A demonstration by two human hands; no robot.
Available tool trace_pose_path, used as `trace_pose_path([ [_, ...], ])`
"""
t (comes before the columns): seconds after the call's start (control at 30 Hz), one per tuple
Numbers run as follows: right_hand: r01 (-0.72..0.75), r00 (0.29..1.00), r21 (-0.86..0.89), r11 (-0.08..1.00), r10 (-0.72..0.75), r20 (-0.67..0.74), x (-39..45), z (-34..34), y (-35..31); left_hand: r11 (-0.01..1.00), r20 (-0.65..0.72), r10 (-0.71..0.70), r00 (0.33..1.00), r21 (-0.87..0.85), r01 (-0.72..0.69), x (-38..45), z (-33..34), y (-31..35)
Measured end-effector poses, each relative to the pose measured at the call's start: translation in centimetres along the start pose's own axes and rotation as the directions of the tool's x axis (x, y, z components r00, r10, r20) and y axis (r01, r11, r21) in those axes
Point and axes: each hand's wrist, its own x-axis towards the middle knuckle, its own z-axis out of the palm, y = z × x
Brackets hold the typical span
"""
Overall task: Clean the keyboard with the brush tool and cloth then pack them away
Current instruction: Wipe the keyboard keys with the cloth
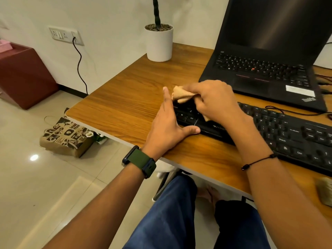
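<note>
Cloth [182,95] bunched in right hand [213,99] grip

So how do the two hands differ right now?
The right hand grips the beige cloth and presses it on the keyboard; the left hand lies open, fingers straight, bracing the keyboard's left end. The left wrist wears a watch, the right a cord. Both touch the keyboard.

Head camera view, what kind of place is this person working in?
Probably a home desk or small office corner: an open black laptop and a separate black keyboard sit on a wooden table, with a white plant pot against the wall.
</note>
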Motion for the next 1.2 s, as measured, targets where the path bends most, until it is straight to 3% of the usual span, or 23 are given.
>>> trace_pose_path([
  [0.1,0.136,0.977,-0.121,0.983,-0.112,0.183,-0.3,0.6,-2.0,1.0,-0.007,0.0,1.0,-0.01,0.0,0.0,0.0,-0.1],
  [0.23,0.245,0.94,-0.109,0.963,-0.209,0.269,-2.5,0.1,-2.3,0.999,-0.02,0.03,0.999,0.034,-0.029,0.2,0.3,-0.7],
  [0.3,0.219,0.939,0.039,0.975,-0.222,0.262,-3.2,-0.4,-1.6,1.0,-0.024,0.012,1.0,0.004,-0.012,0.2,0.1,-0.4],
  [0.37,0.139,0.974,0.189,0.972,-0.169,0.151,-3.2,-0.9,-0.8,1.0,-0.023,0.0,1.0,-0.028,0.0,0.0,0.0,0.0],
  [0.43,0.126,0.992,0.161,0.979,-0.127,0.002,-2.5,-0.9,-0.6,0.999,-0.016,0.019,1.0,-0.028,-0.019,0.0,0.1,-0.1],
  [0.47,0.135,0.991,0.11,0.985,-0.135,-0.007,-2.2,-0.8,-0.7,0.999,-0.01,0.027,1.0,-0.02,-0.027,0.0,0.1,-0.1],
  [0.53,0.179,0.972,0.047,0.983,-0.184,0.144,-1.7,0.0,-1.0,0.999,-0.003,0.038,0.999,0.007,-0.038,0.0,0.2,-0.3],
  [0.6,0.228,0.942,0.104,0.968,-0.246,0.23,-2.1,0.4,-1.3,0.999,-0.004,0.036,0.999,0.024,-0.036,-0.1,0.2,-0.2],
  [0.73,0.224,0.966,0.208,0.952,-0.245,0.084,-4.6,-0.8,0.5,1.0,-0.001,0.008,1.0,-0.01,-0.008,-0.3,-0.2,0.2],
  [0.9,0.129,0.985,0.184,0.974,-0.147,0.088,-4.5,-2.4,2.1,1.0,0.005,-0.005,1.0,0.016,0.005,-0.5,-0.3,0.5],
  [0.97,0.167,0.98,0.167,0.972,-0.182,0.078,-3.1,-1.8,1.0,1.0,0.011,-0.01,1.0,0.012,0.01,-0.5,-0.3,0.6],
  [1.07,0.195,0.953,0.205,0.959,-0.235,0.189,-2.4,-0.6,-0.4,1.0,0.013,-0.017,1.0,0.01,0.017,-0.6,-0.3,0.7],
  [1.2,0.134,0.972,0.264,0.955,-0.179,0.151,-4.1,-1.5,1.2,1.0,0.012,-0.017,1.0,0.022,0.016,-0.7,-0.4,0.7],
])
